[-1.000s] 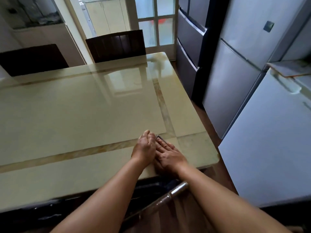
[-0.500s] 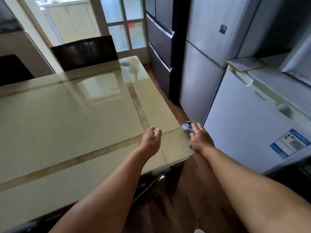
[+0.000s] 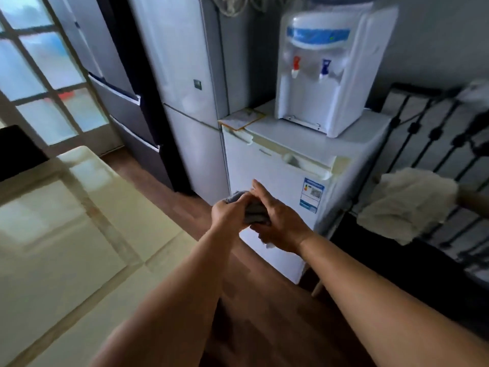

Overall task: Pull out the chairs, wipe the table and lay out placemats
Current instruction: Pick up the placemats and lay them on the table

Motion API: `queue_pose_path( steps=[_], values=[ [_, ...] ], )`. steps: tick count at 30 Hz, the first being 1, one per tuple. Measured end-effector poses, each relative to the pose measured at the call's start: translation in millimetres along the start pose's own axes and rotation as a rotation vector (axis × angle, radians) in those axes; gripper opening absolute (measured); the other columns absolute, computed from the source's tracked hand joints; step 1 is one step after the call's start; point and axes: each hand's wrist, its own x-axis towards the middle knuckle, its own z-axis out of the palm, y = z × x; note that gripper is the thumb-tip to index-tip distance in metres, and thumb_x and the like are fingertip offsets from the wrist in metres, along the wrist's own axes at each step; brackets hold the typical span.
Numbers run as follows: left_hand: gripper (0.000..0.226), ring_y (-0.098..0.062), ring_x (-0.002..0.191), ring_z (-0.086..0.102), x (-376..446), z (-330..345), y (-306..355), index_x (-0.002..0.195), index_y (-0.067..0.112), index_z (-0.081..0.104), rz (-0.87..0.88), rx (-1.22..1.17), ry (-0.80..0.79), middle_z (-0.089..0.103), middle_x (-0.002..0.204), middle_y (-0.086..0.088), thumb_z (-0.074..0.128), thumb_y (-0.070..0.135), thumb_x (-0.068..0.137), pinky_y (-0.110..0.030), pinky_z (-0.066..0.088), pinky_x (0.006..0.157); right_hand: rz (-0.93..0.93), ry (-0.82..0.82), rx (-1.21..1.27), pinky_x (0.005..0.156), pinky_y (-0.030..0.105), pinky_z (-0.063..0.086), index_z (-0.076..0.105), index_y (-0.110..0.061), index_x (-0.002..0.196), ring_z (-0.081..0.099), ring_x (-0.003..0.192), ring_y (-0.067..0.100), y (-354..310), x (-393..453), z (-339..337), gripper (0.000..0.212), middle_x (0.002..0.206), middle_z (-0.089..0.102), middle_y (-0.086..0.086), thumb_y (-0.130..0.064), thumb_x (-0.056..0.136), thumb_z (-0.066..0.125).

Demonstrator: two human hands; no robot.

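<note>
Left hand: the left hand [image 3: 229, 211] was held out in front of the body, off the table's right side and above the wooden floor; its fingers were curled round the near end of a grey cloth.
Right hand: the right hand [image 3: 279, 221] met the left one, its palm and fingers wrapped about the other side of the same cloth, the forefinger pointing up and away.
Cloth: the cloth [image 3: 252, 211] was bunched between the two hands, a grey fold showing above the left knuckles; it was clear of the table and in front of the small white fridge.
Table: the table [image 3: 66, 234] filled the lower left, its glossy cream top crossed by tan bands.
Chair: a dark chair back [image 3: 18, 152] stood at the table's far left edge.
Small fridge: the small fridge [image 3: 277, 197] stood just beyond the hands, an energy label on its door.
Water dispenser: the water dispenser [image 3: 325, 67] sat on top of the small fridge, with a red tap and a blue one.
Tall fridges: a tall grey fridge [image 3: 185, 88] stood left of the small one, a darker one beyond it.
Railing: a black railing [image 3: 434, 144] at the right carried a pale shaggy cloth [image 3: 407, 205].
Blur: the whole view was smeared, so fine finger detail was unclear.
</note>
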Motion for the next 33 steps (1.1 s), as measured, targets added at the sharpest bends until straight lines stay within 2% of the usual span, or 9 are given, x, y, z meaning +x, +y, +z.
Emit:
queue_pose_path(
  steps=[4, 7, 9, 14, 18, 21, 25, 31, 33],
  values=[
    [0.013, -0.030, 0.085, 0.067, -15, 78, -9, 0.091, 0.013, 0.063, 0.019, 0.122, -0.051, 0.066, 0.091, -0.014, 0.062, 0.011, 0.078, -0.040, 0.058, 0.078, 0.237, 0.168, 0.085, 0.106, 0.038, 0.038, 0.001, -0.026, 0.152, 0.042, 0.134, 0.021, 42, -47, -50, 0.102, 0.152, 0.034, 0.002, -0.022, 0.079, 0.071],
    [0.011, -0.027, 0.079, 0.059, -36, 136, -18, 0.076, 0.019, 0.055, 0.015, 0.176, -0.115, 0.057, 0.078, -0.007, 0.059, 0.009, 0.079, -0.045, 0.054, 0.085, 0.371, 0.267, 0.146, 0.086, 0.024, 0.042, -0.001, -0.024, 0.152, 0.058, 0.109, 0.013, 76, -86, -89, 0.108, 0.119, 0.058, -0.002, -0.021, 0.075, 0.075],
    [0.012, -0.027, 0.079, 0.058, -51, 182, -32, 0.073, 0.018, 0.053, 0.030, 0.206, -0.143, 0.056, 0.076, -0.006, 0.058, 0.009, 0.079, -0.043, 0.054, 0.085, 0.445, 0.338, 0.155, 0.082, 0.028, 0.045, -0.003, -0.025, 0.151, 0.062, 0.102, 0.017, 102, -119, -120, 0.113, 0.109, 0.063, 0.000, -0.027, 0.072, 0.076],
    [0.018, -0.027, 0.078, 0.062, -92, 288, -72, 0.084, 0.010, 0.058, 0.100, 0.306, -0.226, 0.061, 0.079, -0.011, 0.060, 0.019, 0.069, -0.035, 0.053, 0.071, 0.597, 0.385, 0.100, 0.100, 0.038, 0.045, 0.003, -0.029, 0.151, 0.047, 0.129, 0.025, 151, -202, -196, 0.113, 0.143, 0.046, 0.007, -0.033, 0.069, 0.081],
    [0.019, -0.023, 0.069, 0.059, -134, 379, -103, 0.097, 0.008, 0.057, 0.151, 0.384, -0.300, 0.062, 0.085, -0.012, 0.059, 0.017, 0.081, -0.031, 0.051, 0.057, 0.686, 0.424, 0.113, 0.098, 0.033, 0.043, 0.007, -0.029, 0.151, 0.044, 0.131, 0.023, 188, -278, -258, 0.112, 0.147, 0.041, 0.006, -0.030, 0.069, 0.083],
    [0.018, -0.026, 0.082, 0.060, -162, 437, -127, 0.100, 0.012, 0.054, 0.131, 0.395, -0.337, 0.060, 0.088, -0.008, 0.059, 0.019, 0.083, -0.039, 0.055, 0.075, 0.751, 0.485, 0.175, 0.084, 0.029, 0.049, 0.011, -0.029, 0.150, 0.055, 0.111, 0.017, 216, -333, -294, 0.107, 0.132, 0.053, 0.005, -0.029, 0.070, 0.081],
    [0.017, -0.031, 0.086, 0.065, -198, 498, -166, 0.097, 0.018, 0.055, 0.117, 0.433, -0.389, 0.065, 0.100, -0.012, 0.061, 0.021, 0.081, -0.044, 0.057, 0.080, 0.828, 0.655, 0.356, 0.084, 0.038, 0.054, 0.020, -0.020, 0.149, 0.061, 0.099, 0.022, 255, -399, -321, 0.095, 0.105, 0.058, 0.003, -0.020, 0.073, 0.078],
    [0.024, -0.025, 0.087, 0.060, -237, 553, -223, 0.104, 0.015, 0.058, 0.137, 0.645, -0.458, 0.064, 0.095, -0.007, 0.063, 0.019, 0.081, -0.032, 0.050, 0.076, 0.991, 0.829, 0.481, 0.064, 0.031, 0.051, 0.039, -0.011, 0.139, 0.056, 0.093, 0.026, 307, -481, -340, 0.055, 0.114, 0.056, 0.014, -0.002, 0.088, 0.058],
    [0.025, -0.024, 0.085, 0.059, -241, 557, -244, 0.104, 0.014, 0.058, 0.150, 0.763, -0.503, 0.064, 0.094, -0.006, 0.061, 0.017, 0.079, -0.029, 0.046, 0.073, 1.067, 0.894, 0.439, 0.072, 0.037, 0.052, 0.044, -0.005, 0.134, 0.056, 0.094, 0.028, 325, -497, -336, 0.052, 0.112, 0.058, 0.016, 0.003, 0.085, 0.057]
  ],
)
